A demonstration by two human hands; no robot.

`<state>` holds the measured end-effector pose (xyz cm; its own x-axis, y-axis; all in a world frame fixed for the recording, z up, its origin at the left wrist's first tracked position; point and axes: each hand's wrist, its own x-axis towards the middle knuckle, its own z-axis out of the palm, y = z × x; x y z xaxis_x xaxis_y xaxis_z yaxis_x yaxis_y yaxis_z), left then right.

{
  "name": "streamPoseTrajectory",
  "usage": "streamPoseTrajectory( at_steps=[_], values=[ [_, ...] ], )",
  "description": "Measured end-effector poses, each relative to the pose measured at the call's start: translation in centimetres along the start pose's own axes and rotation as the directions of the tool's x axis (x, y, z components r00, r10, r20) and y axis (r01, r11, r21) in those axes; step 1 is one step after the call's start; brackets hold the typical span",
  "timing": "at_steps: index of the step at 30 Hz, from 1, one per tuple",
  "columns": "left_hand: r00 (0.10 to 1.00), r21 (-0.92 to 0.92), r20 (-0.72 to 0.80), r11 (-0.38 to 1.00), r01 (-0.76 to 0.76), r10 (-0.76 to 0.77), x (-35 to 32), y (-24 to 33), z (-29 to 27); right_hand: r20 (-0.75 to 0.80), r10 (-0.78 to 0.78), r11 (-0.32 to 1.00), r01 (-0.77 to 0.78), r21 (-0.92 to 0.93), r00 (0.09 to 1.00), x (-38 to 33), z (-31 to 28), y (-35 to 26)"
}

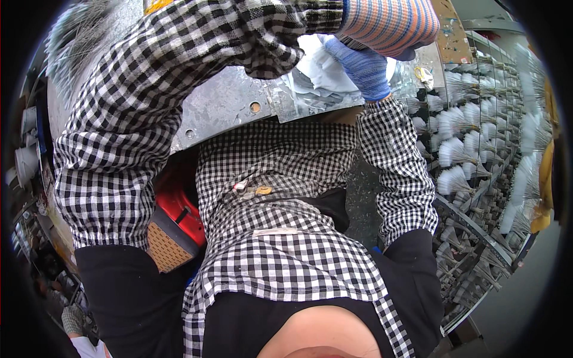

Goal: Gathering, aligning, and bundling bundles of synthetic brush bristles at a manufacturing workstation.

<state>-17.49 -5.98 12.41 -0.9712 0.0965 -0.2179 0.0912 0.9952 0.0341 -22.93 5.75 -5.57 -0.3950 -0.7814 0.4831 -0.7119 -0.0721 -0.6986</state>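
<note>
My left hand [391,27], in a striped orange, blue and white knit glove, reaches across at the top right with its fingers curled closed. Just below it and partly covered by it is my right hand [363,70], in a blue knit glove. The two hands overlap closely, and what they hold between them is hidden. Under and beside the right hand lies a pile of thin white sheet material [325,74]. The pile rests on a shiny metal-looking plate [298,107] at the edge of the grey workbench [221,98].
Bunches of pale fine strands [77,48] lie at the upper left. To the right stands a rack [483,227] with several fan-shaped white bunches [456,152]. A paint-flecked board [452,36] is at the upper right. Below the bench sits a red object [179,212]. Another person's gloved hand [73,320] shows lower left.
</note>
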Motion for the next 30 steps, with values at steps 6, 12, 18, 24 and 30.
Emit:
streamPoseTrajectory(
  at_steps=[6,12,18,24,30],
  values=[
    [0.948,-0.022,-0.285,0.99,0.139,-0.139,-0.5,1.5,1.5,-0.018,-0.163,0.974,0.158,-0.164,0.986,-1.8,1.1,4.1],
    [0.996,-0.067,-0.076,0.997,0.037,-0.042,-1.2,0.0,0.5,0.155,-0.137,0.922,0.183,-0.341,0.978,-2.7,1.2,4.5],
    [0.994,-0.057,-0.048,0.994,0.093,-0.096,0.8,0.3,1.4,0.278,-0.195,0.839,0.306,-0.451,0.941,-3.5,0.2,5.7],
    [0.988,0.023,-0.153,1.0,0.014,-0.01,-0.2,0.1,1.2,0.16,-0.422,0.731,0.439,-0.523,0.893,-1.9,0.7,3.0],
    [0.963,-0.029,-0.239,0.993,0.118,-0.121,-0.7,1.8,1.2,0.053,-0.227,0.942,0.233,-0.241,0.972,-2.7,0.8,4.3]
  ],
)
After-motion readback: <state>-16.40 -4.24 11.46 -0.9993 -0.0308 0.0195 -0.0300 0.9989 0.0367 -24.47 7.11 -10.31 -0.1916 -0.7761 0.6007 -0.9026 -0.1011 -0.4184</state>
